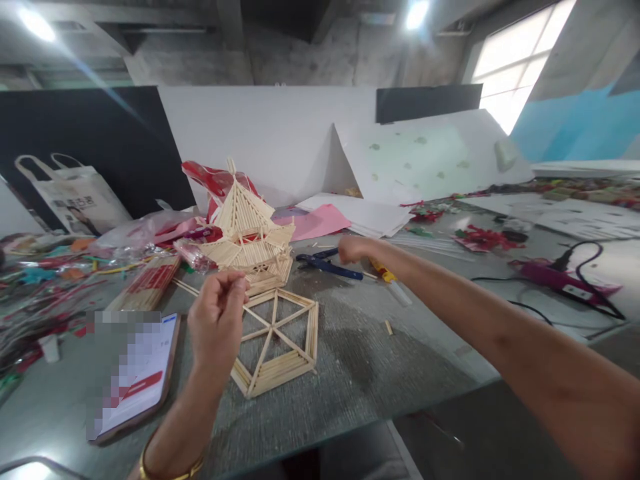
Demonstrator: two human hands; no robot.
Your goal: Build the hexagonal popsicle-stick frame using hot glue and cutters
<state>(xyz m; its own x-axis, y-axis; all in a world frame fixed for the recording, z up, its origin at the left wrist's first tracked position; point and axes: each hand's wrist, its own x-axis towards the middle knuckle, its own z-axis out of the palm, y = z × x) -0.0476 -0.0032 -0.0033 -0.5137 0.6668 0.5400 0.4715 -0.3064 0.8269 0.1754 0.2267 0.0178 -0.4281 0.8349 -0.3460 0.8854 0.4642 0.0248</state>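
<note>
Right arm out, can't tell that hand's grip! Left hand, fingertips together; its wrist could nudge the stick frame!

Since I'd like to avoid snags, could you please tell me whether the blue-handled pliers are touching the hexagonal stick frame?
Apart; the head view shows tabletop between the blue-handled pliers and the hexagonal stick frame.

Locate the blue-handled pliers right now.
In the head view, the blue-handled pliers lie on the table near mid-picture, next to the right hand, beyond and to the right of the hexagonal stick frame.
</note>
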